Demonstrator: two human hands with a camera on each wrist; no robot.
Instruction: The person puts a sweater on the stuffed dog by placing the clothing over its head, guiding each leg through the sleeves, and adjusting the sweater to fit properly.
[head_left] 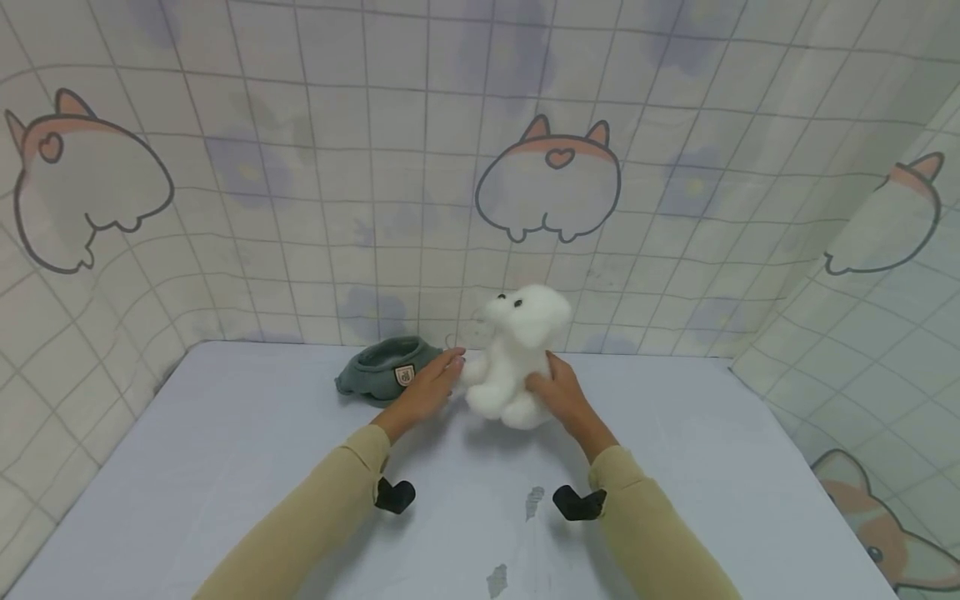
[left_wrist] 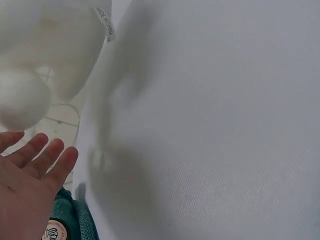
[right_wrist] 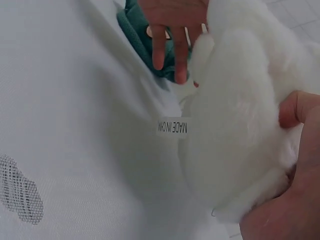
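At the left, a green cloth item (head_left: 367, 382) with a small patch (head_left: 405, 375) rests on the white table (head_left: 225, 442), its opening facing up. Partly in front of it, the left hand (head_left: 429, 388) is spread, fingers straight, beside the white plush toy (head_left: 517, 358); contact is unclear, so it probably bears little weight. The toy sits roughly upright between both hands, apparently clear of the table. The right hand (head_left: 562, 393) pinches the toy's side between thumb and fingers, likely because that grip supports it

Wht plush (head_left: 512, 367), upright, in R hand (head_left: 564, 395)
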